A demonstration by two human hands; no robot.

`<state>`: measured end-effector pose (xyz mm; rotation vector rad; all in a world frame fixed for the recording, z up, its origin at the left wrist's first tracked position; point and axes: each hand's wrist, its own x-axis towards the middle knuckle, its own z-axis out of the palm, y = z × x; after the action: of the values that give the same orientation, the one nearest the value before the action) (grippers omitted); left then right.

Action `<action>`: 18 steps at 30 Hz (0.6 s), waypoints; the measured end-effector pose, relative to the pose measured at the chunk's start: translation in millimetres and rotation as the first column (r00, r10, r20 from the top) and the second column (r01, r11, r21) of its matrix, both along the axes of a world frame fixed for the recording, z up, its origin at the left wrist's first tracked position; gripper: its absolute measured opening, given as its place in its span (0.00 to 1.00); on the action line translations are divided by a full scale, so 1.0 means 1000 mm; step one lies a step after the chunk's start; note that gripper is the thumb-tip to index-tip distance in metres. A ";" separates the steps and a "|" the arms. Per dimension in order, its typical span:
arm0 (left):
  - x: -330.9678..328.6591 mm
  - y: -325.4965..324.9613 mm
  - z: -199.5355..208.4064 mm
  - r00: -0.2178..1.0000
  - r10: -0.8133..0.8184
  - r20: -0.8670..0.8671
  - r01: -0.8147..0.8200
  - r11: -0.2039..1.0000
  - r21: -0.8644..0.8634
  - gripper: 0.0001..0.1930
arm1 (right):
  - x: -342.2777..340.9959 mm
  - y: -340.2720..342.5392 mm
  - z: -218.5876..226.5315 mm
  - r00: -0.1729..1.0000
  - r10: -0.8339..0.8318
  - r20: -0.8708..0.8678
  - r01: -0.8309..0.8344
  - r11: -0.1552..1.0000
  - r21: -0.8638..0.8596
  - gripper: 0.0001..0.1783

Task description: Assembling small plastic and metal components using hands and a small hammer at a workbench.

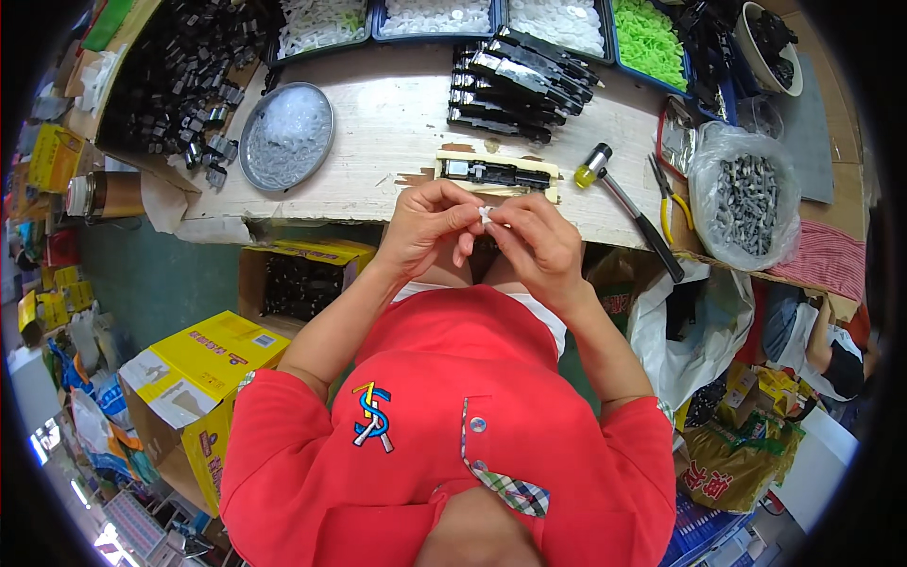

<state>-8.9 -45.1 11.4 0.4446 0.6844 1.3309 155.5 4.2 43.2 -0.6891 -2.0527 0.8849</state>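
Note:
My left hand (425, 227) and my right hand (534, 241) meet in front of my chest, just below the table's front edge. Together they pinch a tiny white plastic piece (486, 214) between the fingertips. Directly beyond them, a long black part (496, 173) lies on a pale wooden block (498, 192) near the table edge. A stack of similar black parts (520, 80) sits farther back.
On the wooden table (397, 132): a round metal dish of clear bits (286, 135), a small hammer (628, 203), yellow-handled pliers (669, 198), a bag of grey metal pieces (746, 194), trays of white (435, 16) and green parts (649, 40). Yellow cartons (203, 378) stand at lower left.

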 end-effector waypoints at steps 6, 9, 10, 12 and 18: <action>-0.001 0.013 0.012 0.919 0.116 -0.376 -0.086 0.992 0.096 0.05 | 0.001 0.023 -0.001 0.998 -0.055 0.020 0.054 0.997 0.051 0.06; -0.010 0.028 0.014 0.626 0.365 -0.690 -0.122 0.919 0.375 0.05 | 0.005 0.049 -0.007 0.974 0.011 0.227 -0.071 0.963 0.260 0.04; -0.017 0.034 0.011 0.449 0.491 -0.746 -0.057 0.849 0.525 0.06 | 0.006 0.055 -0.009 0.974 0.008 0.228 -0.069 0.964 0.258 0.04; -0.024 0.040 0.009 0.347 0.480 -0.806 0.035 0.852 0.523 0.10 | 0.005 0.065 -0.012 0.919 0.036 0.393 -0.167 0.939 0.302 0.04; -0.021 0.046 -0.007 0.024 0.407 -0.913 0.296 0.870 0.395 0.17 | -0.003 0.075 -0.013 0.863 0.121 0.490 -0.290 0.913 0.285 0.06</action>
<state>-29.7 0.7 4.9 2.0251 1.5763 1.0399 152.9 78.8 30.0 -0.5153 -2.6731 0.4635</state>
